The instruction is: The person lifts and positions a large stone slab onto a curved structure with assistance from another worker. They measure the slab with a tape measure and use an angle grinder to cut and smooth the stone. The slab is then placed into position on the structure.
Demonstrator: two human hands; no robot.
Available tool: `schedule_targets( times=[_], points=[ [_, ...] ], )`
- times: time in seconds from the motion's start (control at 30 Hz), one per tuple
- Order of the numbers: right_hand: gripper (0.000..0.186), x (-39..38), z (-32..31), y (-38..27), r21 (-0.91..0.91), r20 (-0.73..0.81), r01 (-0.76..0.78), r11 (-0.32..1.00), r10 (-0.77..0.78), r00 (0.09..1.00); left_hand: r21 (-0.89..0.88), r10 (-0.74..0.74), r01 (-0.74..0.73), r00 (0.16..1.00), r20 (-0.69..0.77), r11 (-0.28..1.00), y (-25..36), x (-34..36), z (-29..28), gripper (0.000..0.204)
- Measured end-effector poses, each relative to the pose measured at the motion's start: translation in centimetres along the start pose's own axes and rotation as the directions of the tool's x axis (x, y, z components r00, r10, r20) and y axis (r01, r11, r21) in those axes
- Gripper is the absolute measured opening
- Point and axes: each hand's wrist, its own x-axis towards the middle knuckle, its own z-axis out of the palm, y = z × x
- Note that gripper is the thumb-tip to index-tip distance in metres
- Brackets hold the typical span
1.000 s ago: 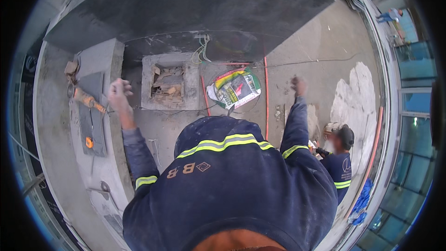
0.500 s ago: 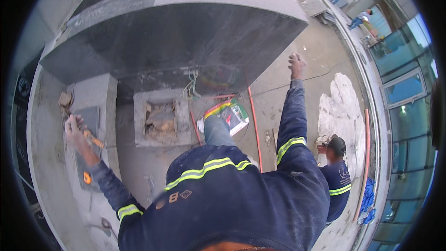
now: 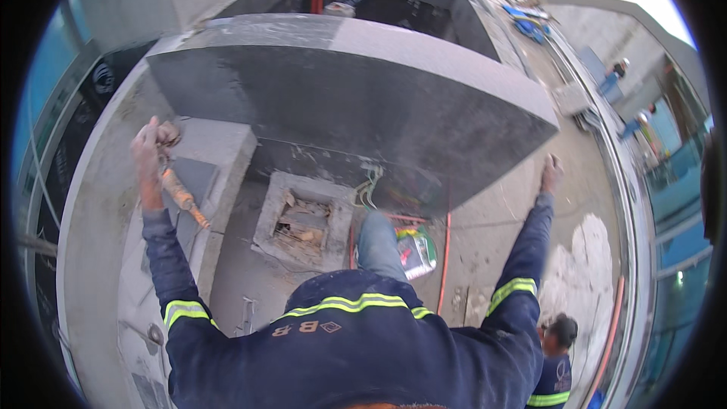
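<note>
From here I see the worker bent forward, arms stretched wide. The left hand (image 3: 148, 150) is raised over the far part of the low ledge (image 3: 216, 135), fingers bent upward; I can't tell whether they pinch anything. Just beside it in view, an orange power tool (image 3: 180, 192) lies on the ledge, partly over a dark slab (image 3: 198, 174), its narrow end pointing to the ledge's inner edge. The right hand (image 3: 552, 172) appears just outside the right edge of the big dark wall (image 3: 341, 98), fingers curled; whether it touches that edge I can't tell.

On the floor (image 3: 236, 257), near the wall's foot, sits a square concrete box (image 3: 265, 220) full of rubble. To its right are a colourful sack (image 3: 421, 251), partly behind the worker's leg (image 3: 381, 246), and an orange pipe (image 3: 444, 265). A co-worker (image 3: 556, 356) in a dark cap is low at the right.
</note>
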Motion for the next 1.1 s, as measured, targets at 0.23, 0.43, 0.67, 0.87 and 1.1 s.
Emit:
schedule_targets(
  times=[0.23, 0.43, 0.67, 0.87, 1.1],
  points=[
    [0.048, 6.6, 0.9, 2.5, -0.121, 0.018, 0.041, 0.992, -0.039, 0.999, 0.205, 0.053, -0.051, 0.999, -0.007, 0.977, 1.7, 5.4, -1.1, 0.04],
    [0.046, 13.8, 4.7, 3.0, 0.054, 0.224, 0.043, 0.998, -0.054, 0.973, 0.318, 0.14, -0.154, 0.988, 0.067, 0.935, -1.9, 13.5, -0.7, 0.046],
    [0.063, 16.3, 5.5, -5.4, -0.63, 0.047, -0.107, 0.769, 0.175, 0.983, 0.486, -0.085, 0.057, 0.996, 0.035, 0.872, -7.8, 27.9, 3.5, 0.051],
    [0.054, 19.7, 7.0, -7.7, -0.597, 0.214, -0.041, 0.801, 0.208, 0.954, 0.726, -0.167, 0.108, 0.986, 0.01, 0.68, -16.0, 39.8, 13.6, 0.058],
    [0.056, 23.1, 10.3, -5.2, -0.678, 0.179, -0.053, 0.733, 0.235, 0.955, 0.881, 0.057, -0.176, 0.984, 0.169, 0.439, -21.4, 43.9, 21.5, 0.069]
  ],
)
